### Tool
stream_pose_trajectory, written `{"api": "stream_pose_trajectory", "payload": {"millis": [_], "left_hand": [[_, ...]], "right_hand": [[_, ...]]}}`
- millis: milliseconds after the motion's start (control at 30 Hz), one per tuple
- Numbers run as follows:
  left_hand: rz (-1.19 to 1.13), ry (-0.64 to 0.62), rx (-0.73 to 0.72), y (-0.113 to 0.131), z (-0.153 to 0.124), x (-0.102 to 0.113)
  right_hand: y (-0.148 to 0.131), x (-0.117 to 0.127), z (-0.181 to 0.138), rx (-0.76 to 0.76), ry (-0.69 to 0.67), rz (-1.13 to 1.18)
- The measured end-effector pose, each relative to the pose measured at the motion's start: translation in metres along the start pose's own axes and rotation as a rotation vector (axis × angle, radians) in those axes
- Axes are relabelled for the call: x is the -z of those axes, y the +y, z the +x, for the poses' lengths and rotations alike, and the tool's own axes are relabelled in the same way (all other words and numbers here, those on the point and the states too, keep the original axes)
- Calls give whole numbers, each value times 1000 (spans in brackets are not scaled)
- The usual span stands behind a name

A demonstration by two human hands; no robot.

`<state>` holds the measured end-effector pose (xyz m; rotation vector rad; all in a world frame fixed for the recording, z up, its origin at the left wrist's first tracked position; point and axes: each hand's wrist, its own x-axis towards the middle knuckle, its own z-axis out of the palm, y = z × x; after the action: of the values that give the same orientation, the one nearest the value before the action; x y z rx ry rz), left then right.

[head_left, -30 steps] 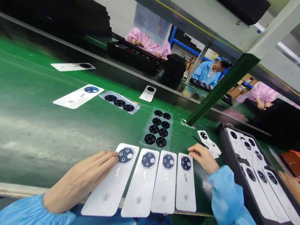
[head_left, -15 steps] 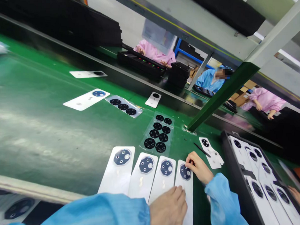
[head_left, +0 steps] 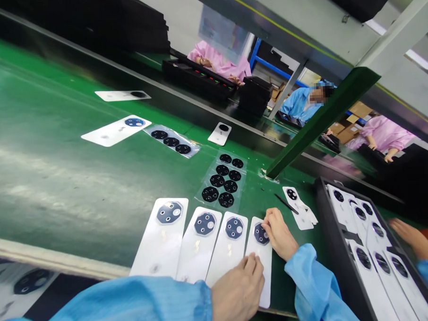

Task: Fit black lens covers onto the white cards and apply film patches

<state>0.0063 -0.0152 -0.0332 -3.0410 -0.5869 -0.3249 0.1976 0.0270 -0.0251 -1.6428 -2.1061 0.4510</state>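
Several white phone back panels lie side by side on the green bench. Each has a dark, many-sided camera lens sticker at its far end. My left hand (head_left: 239, 289) rests with lowered fingers on the near part of the rightmost panel (head_left: 265, 290), its wrist over the neighbouring panels. At that panel's far end my right hand (head_left: 280, 235) has its thumb and fingers pinched at the right edge of the lens sticker (head_left: 260, 233). Whatever sits between these fingertips is hidden. Beyond the row lies a clear sheet of black lens stickers (head_left: 220, 180).
To the right stands a black tray (head_left: 346, 263) of white panels. Black tweezers (head_left: 286, 203) touch a loose panel (head_left: 296, 209). A green post (head_left: 322, 122) rises behind. At far right a co-worker's hand (head_left: 412, 234) reaches over the tray's edge; other people sit across the bench.
My right fingers have shifted to the sticker's right edge, and my left hand stays on the same panel. The co-worker's arm at far right has come further into view. The camera has tilted slightly.
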Motion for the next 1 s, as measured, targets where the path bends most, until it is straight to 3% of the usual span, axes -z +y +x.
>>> {"api": "stream_pose_trajectory", "payload": {"millis": [300, 400, 467, 567, 633, 833, 1000], "left_hand": [[-32, -1, 4, 0, -1, 8], [-37, -11, 1, -1, 1, 11], [-35, -15, 4, 0, 2, 11], [-44, -16, 13, 1, 1, 9], [-74, 3, 9, 1, -3, 9], [-80, 139, 53, -10, -29, 12], [-68, 65, 86, -26, -49, 7]], "right_hand": [[-16, -1, -45, 54, -17, -21], [-31, 5, -64, -17, -41, 114], [-41, 12, -68, -91, 17, 283], [-52, 19, -54, -189, 163, 525], [-54, 18, -34, -238, 162, 554], [-50, -4, 26, -246, -42, 298], [-51, -18, 46, -169, -84, 125]]}}
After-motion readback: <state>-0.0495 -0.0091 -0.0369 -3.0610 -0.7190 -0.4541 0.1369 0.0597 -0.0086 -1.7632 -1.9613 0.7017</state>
